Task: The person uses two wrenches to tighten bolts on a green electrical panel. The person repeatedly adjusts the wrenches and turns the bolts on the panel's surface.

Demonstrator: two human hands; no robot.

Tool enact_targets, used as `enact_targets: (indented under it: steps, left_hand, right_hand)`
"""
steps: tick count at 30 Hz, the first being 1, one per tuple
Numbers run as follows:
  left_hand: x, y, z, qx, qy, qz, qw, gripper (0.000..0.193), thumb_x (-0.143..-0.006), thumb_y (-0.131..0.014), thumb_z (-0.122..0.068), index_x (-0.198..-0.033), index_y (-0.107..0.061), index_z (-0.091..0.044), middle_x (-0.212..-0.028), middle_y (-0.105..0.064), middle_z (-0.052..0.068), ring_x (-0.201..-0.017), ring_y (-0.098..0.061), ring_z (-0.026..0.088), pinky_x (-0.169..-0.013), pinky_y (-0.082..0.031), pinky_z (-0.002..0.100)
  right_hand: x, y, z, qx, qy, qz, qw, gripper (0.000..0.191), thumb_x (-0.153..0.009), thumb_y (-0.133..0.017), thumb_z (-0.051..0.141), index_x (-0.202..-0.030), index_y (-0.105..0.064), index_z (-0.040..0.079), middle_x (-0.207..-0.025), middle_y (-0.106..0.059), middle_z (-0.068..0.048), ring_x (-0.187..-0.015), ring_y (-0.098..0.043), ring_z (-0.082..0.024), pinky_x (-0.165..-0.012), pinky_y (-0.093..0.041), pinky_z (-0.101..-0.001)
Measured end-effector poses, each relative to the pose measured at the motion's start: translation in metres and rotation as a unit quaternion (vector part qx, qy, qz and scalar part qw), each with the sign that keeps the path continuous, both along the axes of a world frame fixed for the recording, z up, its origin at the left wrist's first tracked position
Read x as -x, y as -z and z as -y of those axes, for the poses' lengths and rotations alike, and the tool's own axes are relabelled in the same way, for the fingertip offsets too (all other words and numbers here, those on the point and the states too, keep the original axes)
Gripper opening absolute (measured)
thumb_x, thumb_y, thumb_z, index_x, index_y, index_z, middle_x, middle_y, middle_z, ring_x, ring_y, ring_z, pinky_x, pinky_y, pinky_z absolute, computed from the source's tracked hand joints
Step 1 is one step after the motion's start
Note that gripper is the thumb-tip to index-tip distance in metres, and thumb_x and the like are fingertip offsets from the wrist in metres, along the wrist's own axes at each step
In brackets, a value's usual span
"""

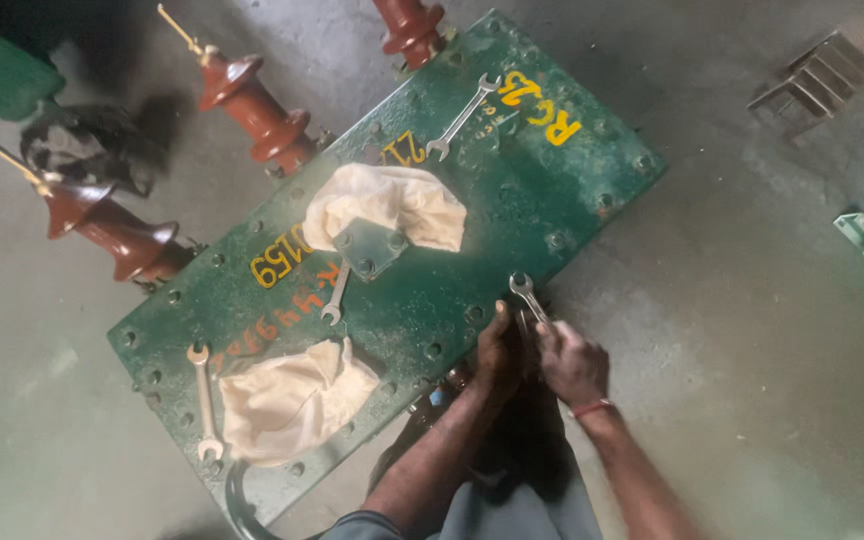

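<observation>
Green bolted cover plate [512,210] as landmark. Right hand [572,362] just off its near edge, closed round a spanner [529,297] w/ ring end on an edge bolt. Left hand [497,352] beside it, fingers resting on plate edge; grip can't be told. On plate: three loose spanners [463,117], two cloth wads [384,205], small bracket [370,249]. Brown insulators [257,105] along far side.
</observation>
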State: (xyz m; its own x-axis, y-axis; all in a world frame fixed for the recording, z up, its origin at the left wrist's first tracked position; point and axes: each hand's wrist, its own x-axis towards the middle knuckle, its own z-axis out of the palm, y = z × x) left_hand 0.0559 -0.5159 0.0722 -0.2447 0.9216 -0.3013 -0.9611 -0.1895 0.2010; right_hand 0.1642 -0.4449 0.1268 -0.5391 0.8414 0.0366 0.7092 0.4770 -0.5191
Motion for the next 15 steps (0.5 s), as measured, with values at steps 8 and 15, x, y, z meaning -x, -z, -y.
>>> enact_targets:
  steps: [8,15]
  left_hand:
    - [0.0,0.016,0.021,0.097,0.023,-0.042,0.994,0.049,-0.11,-0.045,-0.038,-0.139,-0.054,0.001,-0.127,-0.064,0.011,-0.117,-0.06,0.021,-0.105,-0.047,0.036]
    - [-0.01,0.027,0.007,0.057,-0.01,-0.008,0.998,0.063,-0.111,-0.04,-0.045,-0.142,-0.051,0.008,-0.143,-0.059,0.02,-0.132,-0.056,0.031,-0.118,-0.039,0.044]
  right_hand:
    - [-0.038,-0.016,-0.126,-0.03,-0.263,0.094,0.96,0.042,-0.092,-0.063,0.053,-0.073,-0.075,0.017,-0.053,-0.064,-0.003,-0.044,-0.057,-0.016,-0.045,-0.046,-0.0362]
    - [0.044,-0.038,-0.177,0.047,-0.395,0.205,0.894,0.036,-0.091,-0.064,0.053,-0.083,-0.078,0.022,-0.061,-0.07,-0.005,-0.058,-0.067,-0.025,-0.054,-0.053,-0.0416]
